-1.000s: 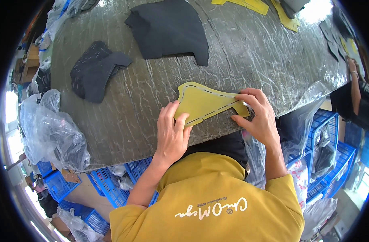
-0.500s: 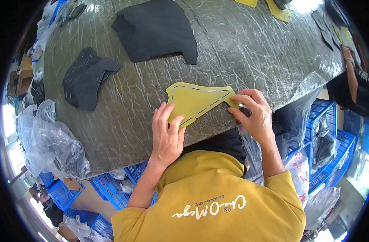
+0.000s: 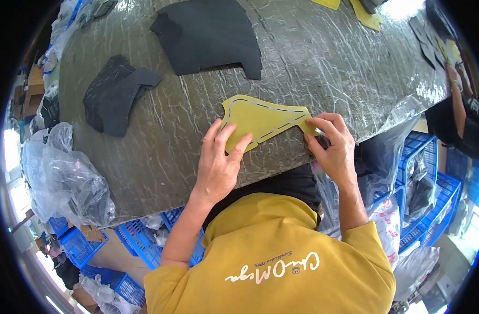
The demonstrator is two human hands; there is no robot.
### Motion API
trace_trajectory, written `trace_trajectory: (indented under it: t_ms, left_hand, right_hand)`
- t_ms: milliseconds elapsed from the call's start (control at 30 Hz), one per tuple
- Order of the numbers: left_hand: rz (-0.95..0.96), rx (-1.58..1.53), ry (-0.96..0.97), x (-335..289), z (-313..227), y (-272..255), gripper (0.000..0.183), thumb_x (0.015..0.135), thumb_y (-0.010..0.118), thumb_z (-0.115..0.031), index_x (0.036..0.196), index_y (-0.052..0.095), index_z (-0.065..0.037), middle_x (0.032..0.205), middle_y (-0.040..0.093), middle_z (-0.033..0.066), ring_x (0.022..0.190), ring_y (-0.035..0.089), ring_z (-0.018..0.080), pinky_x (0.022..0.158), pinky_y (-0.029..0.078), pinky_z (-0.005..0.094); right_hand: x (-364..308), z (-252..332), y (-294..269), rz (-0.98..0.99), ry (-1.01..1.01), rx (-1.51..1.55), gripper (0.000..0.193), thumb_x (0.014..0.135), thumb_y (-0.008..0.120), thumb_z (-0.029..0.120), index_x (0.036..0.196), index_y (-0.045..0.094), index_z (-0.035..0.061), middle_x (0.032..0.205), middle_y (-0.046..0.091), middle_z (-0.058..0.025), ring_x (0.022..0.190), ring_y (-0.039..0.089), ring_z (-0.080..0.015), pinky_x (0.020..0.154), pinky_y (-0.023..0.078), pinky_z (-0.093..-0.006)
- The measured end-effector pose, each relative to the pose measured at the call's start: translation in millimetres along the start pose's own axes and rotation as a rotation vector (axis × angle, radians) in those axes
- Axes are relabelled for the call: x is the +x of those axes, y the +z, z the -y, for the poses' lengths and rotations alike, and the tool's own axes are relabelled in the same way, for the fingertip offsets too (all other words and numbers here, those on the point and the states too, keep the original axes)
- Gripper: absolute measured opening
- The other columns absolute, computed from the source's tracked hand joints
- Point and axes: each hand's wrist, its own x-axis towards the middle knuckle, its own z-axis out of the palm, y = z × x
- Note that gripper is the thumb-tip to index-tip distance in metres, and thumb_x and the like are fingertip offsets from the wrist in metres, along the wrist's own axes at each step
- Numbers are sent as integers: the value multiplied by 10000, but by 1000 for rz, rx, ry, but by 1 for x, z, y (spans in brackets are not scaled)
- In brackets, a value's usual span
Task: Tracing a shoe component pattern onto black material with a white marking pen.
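Note:
A yellow template [image 3: 265,119] with dashed slots along its edges lies flat on the dark table near its front edge. My left hand [image 3: 218,162] rests on the template's lower left part, fingers spread and pressing down. At the narrow right end, my right hand [image 3: 333,144] pinches a slim whitish pen [image 3: 320,131] between thumb and fingers. The pen's tip is hidden by the fingers, so whether it touches the template cannot be made out. Anything lying under the template is hidden too.
Black cut pieces lie farther off: a large sheet [image 3: 208,39] and a smaller stack [image 3: 114,97] to the left. Clear plastic bags [image 3: 66,175] hang at the left edge. Blue crates [image 3: 420,183] stand at the right. A co-worker's arm [image 3: 456,99] reaches in at far right.
The table and its pieces have shifted slightly up and right in view. My left hand has moved up and right with the template, its fingers spread a little wider. My right hand stays at the narrow end.

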Motion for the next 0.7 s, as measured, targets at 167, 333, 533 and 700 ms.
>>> trace_trajectory:
  t_ms: [167,333,533,700]
  left_hand:
    - [40,3,18,-1,3,-6,547,809,724,13,1323,637,-154,1392,475,124,1360,427,418,1064,461,516]
    - [70,35,8,-12,7,-15,523,828,709,-1,1328,634,-138,1403,472,135,1365,424,424,1075,447,521]
    - [77,6,-34,-23,5,-22,540,814,722,0,1334,627,-111,1414,464,153,1368,420,437,1087,434,532]
    - [18,40,-64,-23,1,-11,556,796,728,23,1329,630,-104,1412,463,160,1360,424,447,1078,444,539]
  right_hand:
    - [-2,2,2,-19,-17,5,328,790,791,95,1102,691,106,1083,650,-72,881,674,-272,739,555,-364]
    - [-6,8,11,-6,-24,22,320,801,788,97,1106,690,109,1093,646,-68,858,674,-267,725,553,-367]
    - [-7,15,16,29,-9,48,342,792,792,98,1121,698,114,1101,641,-64,810,665,-248,697,548,-357]
    - [12,11,19,32,-37,25,327,804,778,96,1123,704,111,1108,643,-61,759,653,-235,677,541,-354]
